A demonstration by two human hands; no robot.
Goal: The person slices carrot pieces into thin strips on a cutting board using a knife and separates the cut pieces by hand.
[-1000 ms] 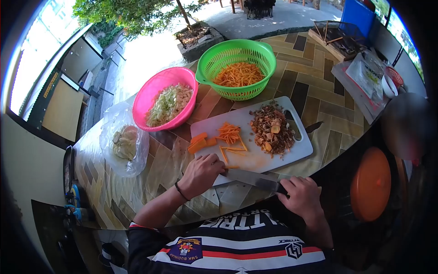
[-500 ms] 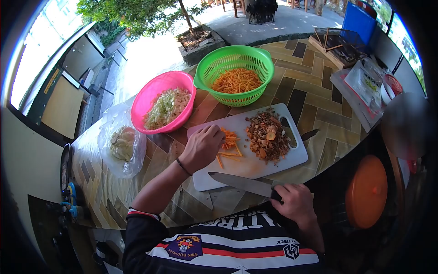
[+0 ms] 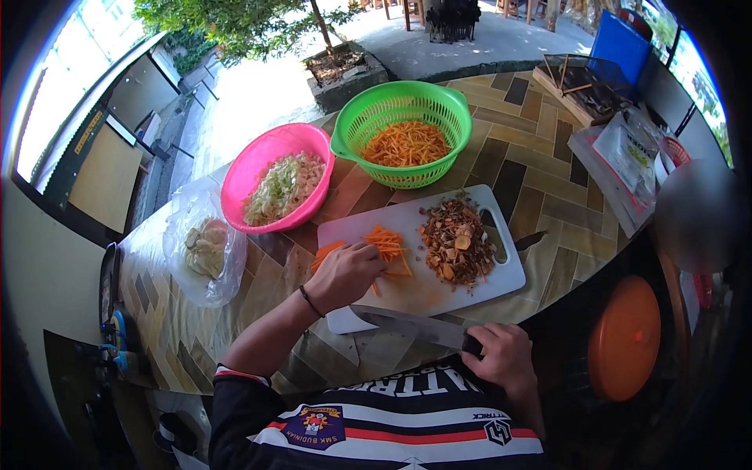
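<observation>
My left hand (image 3: pixel 351 274) is over the left part of a white cutting board (image 3: pixel 497 291), its fingers curled down onto carrot strips (image 3: pixel 385 243); the fingertips are partly hidden. Orange carrot (image 3: pixel 326 252) also shows just left of the knuckles. In my right hand (image 3: pixel 501 354) is the dark handle of a kitchen knife (image 3: pixel 419 327), held low along the board's near edge with its blade pointing left. A heap of brown and orange peelings (image 3: pixel 458 243) lies on the board's right side.
Beyond the board stand a green colander (image 3: pixel 345 147) of shredded carrot and a pink basin (image 3: pixel 235 176) of chopped pale vegetables. At left lies a clear plastic bag (image 3: pixel 205 262) with pale pieces inside. An orange lid (image 3: pixel 624 337) is at right, below the table edge.
My left hand has moved nearer to me over the carrot strips, uncovering orange carrot on its left. The knife has shifted slightly left and toward me.
</observation>
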